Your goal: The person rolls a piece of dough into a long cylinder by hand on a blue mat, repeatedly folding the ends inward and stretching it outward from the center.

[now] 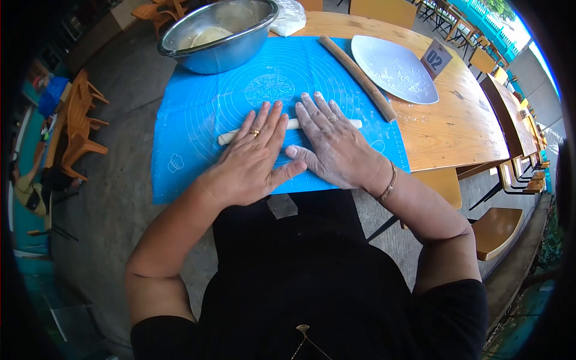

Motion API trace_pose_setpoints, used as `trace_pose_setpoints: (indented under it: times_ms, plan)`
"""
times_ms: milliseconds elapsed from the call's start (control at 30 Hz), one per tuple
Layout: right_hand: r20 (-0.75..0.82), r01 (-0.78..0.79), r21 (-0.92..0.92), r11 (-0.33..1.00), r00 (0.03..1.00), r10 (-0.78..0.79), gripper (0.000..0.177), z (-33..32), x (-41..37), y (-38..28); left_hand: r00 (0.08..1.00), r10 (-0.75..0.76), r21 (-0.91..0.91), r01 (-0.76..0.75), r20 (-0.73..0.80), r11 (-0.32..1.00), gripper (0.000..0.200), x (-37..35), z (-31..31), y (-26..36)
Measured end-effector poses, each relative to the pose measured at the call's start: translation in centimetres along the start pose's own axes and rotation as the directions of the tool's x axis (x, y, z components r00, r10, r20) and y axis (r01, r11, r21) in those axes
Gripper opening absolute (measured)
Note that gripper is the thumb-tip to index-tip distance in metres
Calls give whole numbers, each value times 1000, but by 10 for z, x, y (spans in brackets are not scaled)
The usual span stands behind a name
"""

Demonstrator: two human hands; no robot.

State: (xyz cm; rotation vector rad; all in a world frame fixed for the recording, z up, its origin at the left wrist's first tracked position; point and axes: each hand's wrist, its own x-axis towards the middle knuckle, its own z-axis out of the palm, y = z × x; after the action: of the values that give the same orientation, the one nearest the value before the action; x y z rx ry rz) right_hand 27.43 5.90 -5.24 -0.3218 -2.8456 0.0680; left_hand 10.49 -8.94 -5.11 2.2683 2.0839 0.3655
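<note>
A thin rope of pale dough (293,124) lies crosswise on the blue baking mat (198,120), partly covered by my hands. My left hand (255,153) rests flat over its left half, fingers stretched out, a ring on one finger. Over the right half lies my right hand (336,141), dusted with flour, its fingers extended and slightly spread. Both ends of the dough stick out past the hands. The two thumbs point toward each other near the mat's front edge. Neither hand grips anything.
A steel bowl (240,51) holding pale dough (210,37) stands at the back left, beside a plastic bag (289,18). Toward the right are a wooden rolling pin (360,79), a floured white plate (396,69) and a number card (436,58) on the wooden table (462,132).
</note>
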Motion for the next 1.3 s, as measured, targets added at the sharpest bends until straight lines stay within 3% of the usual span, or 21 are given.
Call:
trace_pose_setpoints:
  times_ms: [167,267,400,533,600,633,700,733,767,833,967,1033,1100,1133,1300]
  plan:
    - [68,-59,117,991,996,51,88,8,41,25,983,-166,17,165,83,986,88,30,-16,-23]
    - [95,-112,-34,993,989,115,84,17,67,38,969,-239,77,234,64,969,87,45,-14,-35]
    - [195,-210,-91,973,955,224,84,14,95,49,953,-304,186,295,21,937,82,64,-8,-55]
    - [230,-260,-61,964,936,267,82,25,117,72,944,-329,144,326,-1,934,70,75,-12,-72]
    - [-38,-98,-88,991,995,95,75,55,126,104,968,-236,41,240,-86,970,58,78,-16,-84]
    - [-38,-98,-89,991,995,95,75,39,123,98,968,-235,41,239,-86,970,58,77,-23,-81]
    - [132,-133,64,989,983,124,56,-6,116,89,964,-251,-65,246,-84,967,49,72,-39,-74]
    - [103,-156,80,984,984,148,50,-21,107,80,965,-250,-67,245,-85,967,49,66,-46,-70]
    - [103,-157,78,985,984,148,50,-34,96,74,968,-251,-12,250,-29,968,44,58,-51,-66]
    - [310,-114,40,993,946,97,37,-50,75,66,968,-251,45,249,26,967,39,45,-54,-64]
    - [147,-27,52,998,989,19,25,-32,51,74,942,-326,-9,327,76,945,28,33,-56,-65]
    - [212,-118,92,989,973,96,18,-38,52,71,937,-336,-26,339,92,940,25,29,-63,-55]
    - [225,-103,135,985,972,71,17,-54,41,68,904,-391,-228,424,175,877,20,20,-75,-40]
    - [238,-87,175,981,970,44,16,-62,34,65,902,-393,-227,426,177,876,20,15,-79,-33]
    - [375,-63,119,991,927,14,18,-70,-1,43,931,-253,-276,323,262,905,20,-15,-64,-5]
